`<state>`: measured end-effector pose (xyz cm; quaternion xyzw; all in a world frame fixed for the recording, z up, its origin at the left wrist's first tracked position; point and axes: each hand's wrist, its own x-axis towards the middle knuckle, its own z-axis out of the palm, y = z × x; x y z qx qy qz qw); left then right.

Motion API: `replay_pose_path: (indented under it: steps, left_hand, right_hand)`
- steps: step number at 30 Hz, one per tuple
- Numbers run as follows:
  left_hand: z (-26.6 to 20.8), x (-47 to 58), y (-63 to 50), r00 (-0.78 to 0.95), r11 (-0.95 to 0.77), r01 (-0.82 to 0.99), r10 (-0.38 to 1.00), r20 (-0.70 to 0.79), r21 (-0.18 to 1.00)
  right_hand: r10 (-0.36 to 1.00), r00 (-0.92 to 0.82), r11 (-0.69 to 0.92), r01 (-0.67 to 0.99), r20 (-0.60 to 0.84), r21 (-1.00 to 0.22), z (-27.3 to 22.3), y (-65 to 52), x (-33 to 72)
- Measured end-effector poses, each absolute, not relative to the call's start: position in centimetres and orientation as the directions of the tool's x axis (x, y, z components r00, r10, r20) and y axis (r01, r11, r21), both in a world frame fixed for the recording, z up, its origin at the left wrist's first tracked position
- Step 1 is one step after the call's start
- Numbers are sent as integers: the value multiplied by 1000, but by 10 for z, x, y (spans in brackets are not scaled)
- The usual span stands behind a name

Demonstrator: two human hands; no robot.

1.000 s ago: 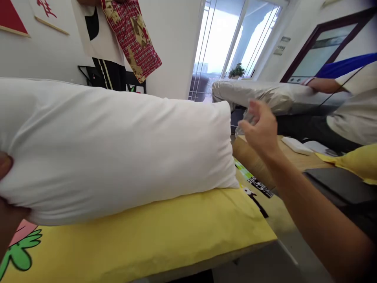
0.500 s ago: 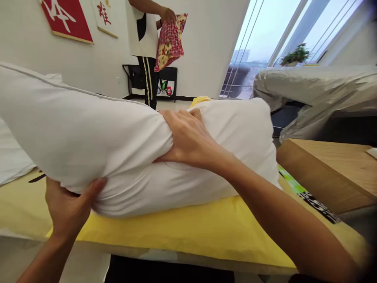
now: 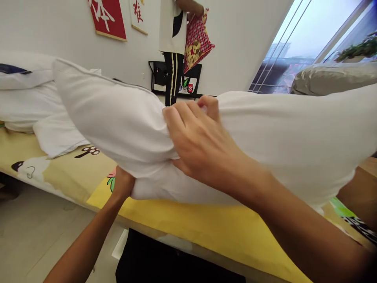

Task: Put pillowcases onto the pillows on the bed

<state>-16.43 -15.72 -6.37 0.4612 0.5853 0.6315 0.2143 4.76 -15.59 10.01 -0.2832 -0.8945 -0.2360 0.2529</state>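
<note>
A plump white pillow (image 3: 279,133) stretches across the view, raised a little over a yellow cloth (image 3: 182,224) on the bed. My right hand (image 3: 197,133) clutches its upper middle, with the fingers curled over the top edge and the fabric bunched under them. Lower on the left, my left hand (image 3: 123,182) grips the pillow's underside; its fingers are hidden behind the fabric. The pillow's left corner points up, and a seam or zip runs along that edge.
More white bedding (image 3: 55,129) lies on the patterned bed sheet (image 3: 73,173) at left. Beyond the bed a person (image 3: 173,35) holds a red checked pillow (image 3: 196,45). A wooden cabinet (image 3: 361,188) stands at right, near a plastic-covered piece of furniture (image 3: 332,79).
The pillow's left end has lifted and its right end has swung nearer. My left hand has slid further under it, while my right hand keeps its grip. The view has turned left.
</note>
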Motion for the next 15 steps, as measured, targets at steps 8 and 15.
replay_pose_path:
  steps: [8,15]
  left_hand:
    - [-17,-126,-165,-480,-91,-228,877,-31,969]
    - [-58,-181,-142,-643,-99,248,727,240,964]
  right_hand:
    - [210,-315,575,806,926,144,30,-145,66]
    - [191,-438,787,604,879,130,-17,-122,88]
